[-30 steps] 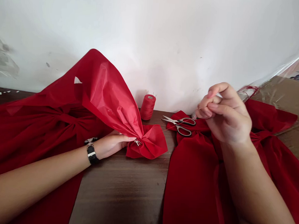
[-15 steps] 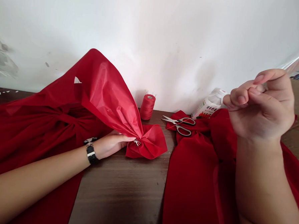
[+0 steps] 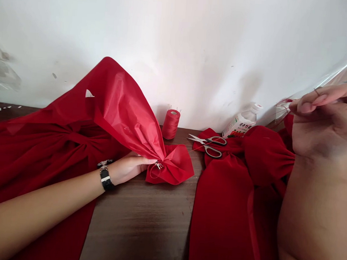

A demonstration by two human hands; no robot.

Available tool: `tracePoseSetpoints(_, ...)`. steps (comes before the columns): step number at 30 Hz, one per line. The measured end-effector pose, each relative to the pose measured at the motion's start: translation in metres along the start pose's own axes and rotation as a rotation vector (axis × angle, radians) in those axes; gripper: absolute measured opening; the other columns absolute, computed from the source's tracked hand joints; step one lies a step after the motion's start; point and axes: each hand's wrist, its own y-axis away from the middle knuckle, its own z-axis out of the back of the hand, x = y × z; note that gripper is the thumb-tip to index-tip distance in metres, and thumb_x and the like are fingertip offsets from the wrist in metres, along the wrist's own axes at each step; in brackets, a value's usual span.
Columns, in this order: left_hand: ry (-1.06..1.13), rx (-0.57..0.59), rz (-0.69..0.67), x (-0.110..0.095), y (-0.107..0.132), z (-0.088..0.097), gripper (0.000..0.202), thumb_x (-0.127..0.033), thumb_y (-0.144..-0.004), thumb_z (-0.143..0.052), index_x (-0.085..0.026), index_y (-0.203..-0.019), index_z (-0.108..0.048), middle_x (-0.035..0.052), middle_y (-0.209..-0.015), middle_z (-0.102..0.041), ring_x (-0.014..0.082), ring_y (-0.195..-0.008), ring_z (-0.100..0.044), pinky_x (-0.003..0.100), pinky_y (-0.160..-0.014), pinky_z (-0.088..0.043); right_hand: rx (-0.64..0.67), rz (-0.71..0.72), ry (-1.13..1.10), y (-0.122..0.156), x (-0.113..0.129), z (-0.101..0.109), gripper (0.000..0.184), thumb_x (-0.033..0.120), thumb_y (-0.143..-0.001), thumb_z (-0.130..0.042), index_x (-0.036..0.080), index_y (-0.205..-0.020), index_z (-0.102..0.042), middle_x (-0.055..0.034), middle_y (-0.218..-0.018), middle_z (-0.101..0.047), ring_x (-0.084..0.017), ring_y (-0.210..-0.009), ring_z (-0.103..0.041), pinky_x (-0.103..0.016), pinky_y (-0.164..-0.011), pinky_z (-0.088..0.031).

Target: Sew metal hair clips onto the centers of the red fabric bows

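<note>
My left hand [image 3: 132, 166], with a black-and-white band at the wrist, pinches a gathered piece of shiny red fabric [image 3: 128, 112] at its narrow neck. Beside the thumb, a small silvery metal piece [image 3: 159, 165] sits on the gathers; I cannot make out its exact kind. Beyond it, the fabric's short end [image 3: 179, 165] flares out. A fine red thread [image 3: 203, 146] leads from the gathers toward the right, with a loose loop below the metal piece. Raised at the right edge, my right hand [image 3: 328, 118] has its fingers closed on thread; any needle is unclear.
Scissors [image 3: 213, 150] lie partly on a red fabric bow [image 3: 224, 210] at the right. A red thread spool [image 3: 171, 125] with needles or pins on top stands near the wall. Behind the bow leans a labelled bottle [image 3: 243, 122]. More red cloth [image 3: 44, 154] covers the left of the table.
My right hand has moved right and closer to the camera, partly leaving the frame. A thread loop now shows at the gathers. My left hand stays in place.
</note>
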Motion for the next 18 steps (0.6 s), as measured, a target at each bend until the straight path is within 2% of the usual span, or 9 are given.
tracePoseSetpoints(6,0.0,-0.011,0.009,0.0,-0.001,-0.001,0.041,-0.027,-0.057,-0.09,-0.014,-0.092,-0.075,0.0057,-0.093,-0.078,0.02,-0.087,-0.07,0.035,-0.095,-0.048,-0.029,0.129,0.034,-0.005,-0.005,0.003,0.035,-0.005,-0.055,-0.043,0.02,-0.057,-0.069,0.0016,-0.049,-0.058,-0.011,-0.047,-0.051,-0.028,-0.048,-0.034)
tracePoseSetpoints(9,-0.002,-0.012,0.011,0.0,-0.001,-0.001,0.042,-0.028,-0.056,-0.09,-0.014,-0.093,-0.075,0.0056,-0.097,-0.078,0.0192,-0.086,-0.07,0.034,-0.094,-0.049,-0.024,0.161,0.063,-0.007,-0.008,0.005,0.039,-0.005,-0.057,-0.043,0.022,-0.058,-0.071,0.0029,-0.05,-0.059,-0.011,-0.047,-0.05,-0.027,-0.049,-0.033)
tracePoseSetpoints(13,-0.002,-0.019,0.015,0.0,-0.002,0.0,0.04,-0.027,-0.055,-0.09,-0.014,-0.09,-0.075,0.0054,-0.091,-0.079,0.0192,-0.085,-0.07,0.034,-0.093,-0.049,-0.032,0.2,0.061,-0.007,-0.009,0.008,0.037,-0.004,-0.057,-0.046,0.021,-0.059,-0.072,0.0018,-0.051,-0.06,-0.011,-0.047,-0.051,-0.027,-0.049,-0.034)
tracePoseSetpoints(18,0.006,-0.025,0.012,-0.002,0.0,-0.003,0.038,-0.026,-0.057,-0.09,-0.014,-0.09,-0.075,0.0057,-0.089,-0.079,0.0202,-0.085,-0.07,0.035,-0.094,-0.048,-0.124,0.15,0.123,-0.008,-0.009,0.011,0.043,-0.007,-0.06,-0.041,0.023,-0.057,-0.071,0.001,-0.052,-0.059,-0.014,-0.049,-0.05,-0.029,-0.051,-0.033)
